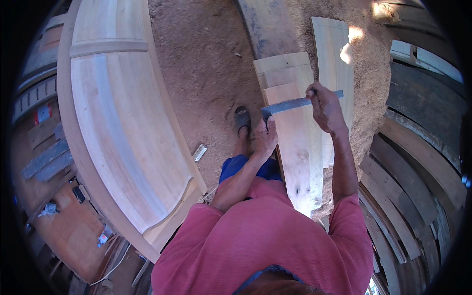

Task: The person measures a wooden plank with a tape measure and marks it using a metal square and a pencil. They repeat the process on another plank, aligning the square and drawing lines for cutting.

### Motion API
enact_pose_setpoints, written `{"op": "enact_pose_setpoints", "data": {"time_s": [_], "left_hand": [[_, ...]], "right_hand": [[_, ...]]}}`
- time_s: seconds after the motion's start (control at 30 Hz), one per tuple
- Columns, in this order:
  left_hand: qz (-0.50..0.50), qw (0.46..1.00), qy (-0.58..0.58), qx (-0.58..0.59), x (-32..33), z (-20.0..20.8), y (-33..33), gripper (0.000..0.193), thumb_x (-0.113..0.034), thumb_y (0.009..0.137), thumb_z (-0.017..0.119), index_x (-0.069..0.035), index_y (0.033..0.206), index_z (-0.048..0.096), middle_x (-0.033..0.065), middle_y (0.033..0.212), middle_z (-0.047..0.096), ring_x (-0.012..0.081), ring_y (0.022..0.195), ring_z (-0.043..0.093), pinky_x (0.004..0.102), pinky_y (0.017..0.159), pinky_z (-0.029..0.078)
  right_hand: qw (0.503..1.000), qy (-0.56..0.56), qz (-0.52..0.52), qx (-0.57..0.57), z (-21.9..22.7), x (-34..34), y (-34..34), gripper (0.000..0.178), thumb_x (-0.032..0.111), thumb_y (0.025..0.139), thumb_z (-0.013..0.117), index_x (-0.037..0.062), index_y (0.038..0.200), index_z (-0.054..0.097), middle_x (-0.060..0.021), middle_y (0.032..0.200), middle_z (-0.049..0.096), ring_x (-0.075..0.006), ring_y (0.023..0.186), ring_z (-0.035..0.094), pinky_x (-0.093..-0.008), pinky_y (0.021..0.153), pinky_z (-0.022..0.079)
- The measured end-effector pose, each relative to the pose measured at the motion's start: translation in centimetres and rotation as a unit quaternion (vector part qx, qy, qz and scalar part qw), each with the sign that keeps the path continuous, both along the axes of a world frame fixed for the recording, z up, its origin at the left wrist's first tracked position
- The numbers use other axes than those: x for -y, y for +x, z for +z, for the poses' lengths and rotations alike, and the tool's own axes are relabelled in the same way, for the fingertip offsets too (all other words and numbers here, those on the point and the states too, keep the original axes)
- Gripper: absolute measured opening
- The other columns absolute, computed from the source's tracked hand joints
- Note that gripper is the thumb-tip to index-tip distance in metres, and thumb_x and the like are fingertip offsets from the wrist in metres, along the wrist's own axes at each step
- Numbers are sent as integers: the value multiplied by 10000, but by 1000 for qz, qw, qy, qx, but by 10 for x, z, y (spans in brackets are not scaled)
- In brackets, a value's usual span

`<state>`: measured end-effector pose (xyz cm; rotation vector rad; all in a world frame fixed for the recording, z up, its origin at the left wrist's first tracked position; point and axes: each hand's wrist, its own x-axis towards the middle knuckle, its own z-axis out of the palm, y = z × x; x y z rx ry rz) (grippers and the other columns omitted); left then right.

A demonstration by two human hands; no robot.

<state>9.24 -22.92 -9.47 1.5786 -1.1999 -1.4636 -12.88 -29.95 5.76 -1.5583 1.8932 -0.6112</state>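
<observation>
A try square's long grey metal blade [291,104] lies across a pale wooden board [297,142] in front of me. My left hand [266,138] is closed on the square's dark end at the board's left edge. Over the blade, toward its right part, my right hand [325,109] is closed with the fingers pinched together. A small dark tip shows at those fingers, too little to name. Under the board's far part sits another pale plank [282,63] with a line across it.
To my left lies a large panelled wooden door [115,123]. Another pale plank [333,54] lies right of the board, on sawdust-covered ground [368,93]. Boards [403,182] are stacked at far right. A small white block [199,152] lies by my sandalled foot [242,119].
</observation>
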Motion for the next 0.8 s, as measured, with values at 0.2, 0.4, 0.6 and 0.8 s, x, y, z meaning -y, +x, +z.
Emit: {"op": "enact_pose_setpoints", "data": {"time_s": [0.2,0.4,0.6,0.8], "left_hand": [[0,999,-24,-26,-6,2,-1,422,-403,1171,523,-8,1145,671,267,939,729,432,857,743,499,765,554],[-1,998,-49,-38,-9,-11,-2,380,-363,1164,537,-6,1123,664,266,900,705,443,826,727,509,745,547],[5,998,-63,-30,-10,-12,-3,349,-332,1156,550,-8,1080,656,257,867,686,435,772,705,509,706,528],[9,999,-11,-42,-12,-13,-4,345,-323,1151,562,-13,1028,651,232,808,650,392,706,640,476,680,508]], "right_hand": [[992,41,110,-34,-25,-10,26,252,98,913,797,58,1160,766,-145,1116,692,-380,1105,644,-497,962,524],[992,-17,108,-66,-37,-20,31,282,83,879,826,67,1155,765,-141,1163,674,-376,1115,637,-495,969,517],[991,2,115,-73,-38,-18,30,290,78,867,839,66,1147,765,-147,1148,681,-377,1107,644,-494,959,525],[992,-1,113,-58,-42,-17,27,283,69,861,843,58,1133,766,-152,1131,694,-380,1096,664,-492,942,542]]}}
